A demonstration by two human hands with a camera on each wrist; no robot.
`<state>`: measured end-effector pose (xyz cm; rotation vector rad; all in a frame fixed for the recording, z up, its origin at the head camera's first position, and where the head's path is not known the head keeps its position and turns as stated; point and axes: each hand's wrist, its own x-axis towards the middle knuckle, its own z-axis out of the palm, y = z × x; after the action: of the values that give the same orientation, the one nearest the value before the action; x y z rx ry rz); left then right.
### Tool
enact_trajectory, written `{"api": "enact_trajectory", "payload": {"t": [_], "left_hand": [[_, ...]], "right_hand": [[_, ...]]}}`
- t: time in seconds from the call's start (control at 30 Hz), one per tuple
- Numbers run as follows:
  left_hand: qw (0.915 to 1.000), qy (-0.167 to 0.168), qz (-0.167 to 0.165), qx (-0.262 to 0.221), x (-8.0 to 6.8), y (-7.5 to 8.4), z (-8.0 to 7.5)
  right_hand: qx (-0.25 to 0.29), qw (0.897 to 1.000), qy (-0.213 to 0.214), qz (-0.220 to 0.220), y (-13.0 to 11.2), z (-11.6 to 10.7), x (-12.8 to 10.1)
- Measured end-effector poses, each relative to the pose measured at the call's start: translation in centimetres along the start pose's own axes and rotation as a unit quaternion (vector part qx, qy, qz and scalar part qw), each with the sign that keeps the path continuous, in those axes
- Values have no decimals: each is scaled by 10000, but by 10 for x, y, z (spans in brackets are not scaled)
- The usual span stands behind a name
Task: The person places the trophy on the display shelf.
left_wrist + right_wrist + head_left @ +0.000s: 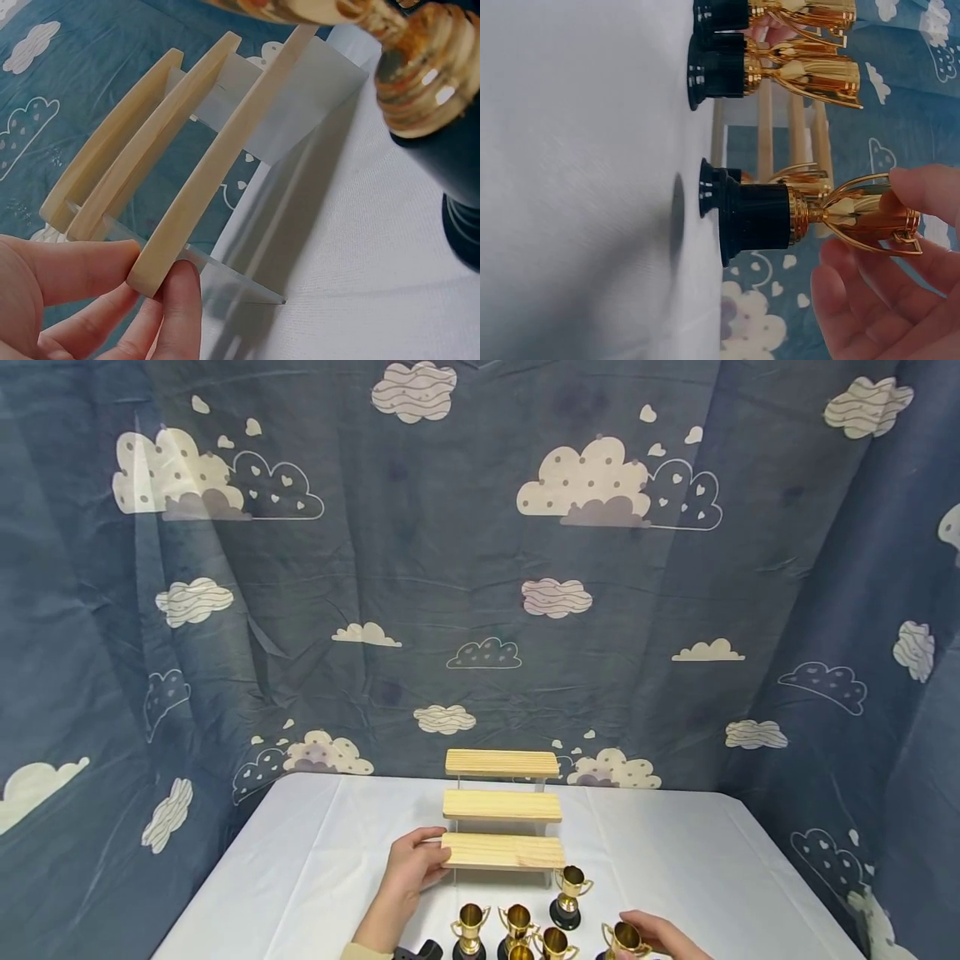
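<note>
A three-step display stand has pale wooden boards on clear supports. My left hand pinches the left end of its lowest board, thumb on one face and fingers on the other in the left wrist view. My right hand holds a small gold trophy with a black base by its cup, thumb and fingers on either side. A gap shows between that base and its shadow on the cloth. Another gold trophy stands upright by the stand's front right corner.
Several more gold trophies stand grouped at the table's near edge, between my hands. A white cloth covers the table. The stand's middle board and top board rise behind. A dark blue cloud-print curtain surrounds the table.
</note>
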<state>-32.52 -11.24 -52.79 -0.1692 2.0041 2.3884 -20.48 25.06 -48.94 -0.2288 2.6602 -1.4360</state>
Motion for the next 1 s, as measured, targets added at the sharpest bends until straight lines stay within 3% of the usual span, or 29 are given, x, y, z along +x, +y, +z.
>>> {"api": "enact_trajectory", "payload": {"t": [0.07,0.17,0.3,0.53,0.73,1.0], "left_hand": [[10000,33,-28,-4,-1,1,1],[9999,100,-72,7,-3,2,2],[9998,151,-126,55,-5,3,2],[9998,87,-172,71,-5,3,0],[9997,85,-198,-104,-3,6,-1],[9993,116,-301,-202,-4,6,-3]], "right_hand": [[-135,9983,542,190,-7,6,-6],[-228,9873,1536,335,-17,16,-15],[-505,9787,1988,22,-26,21,-20],[-736,9774,1980,24,-34,15,-20],[-1104,9699,2168,-135,-43,8,-18],[-1159,9648,2328,-388,-53,0,-16]]}}
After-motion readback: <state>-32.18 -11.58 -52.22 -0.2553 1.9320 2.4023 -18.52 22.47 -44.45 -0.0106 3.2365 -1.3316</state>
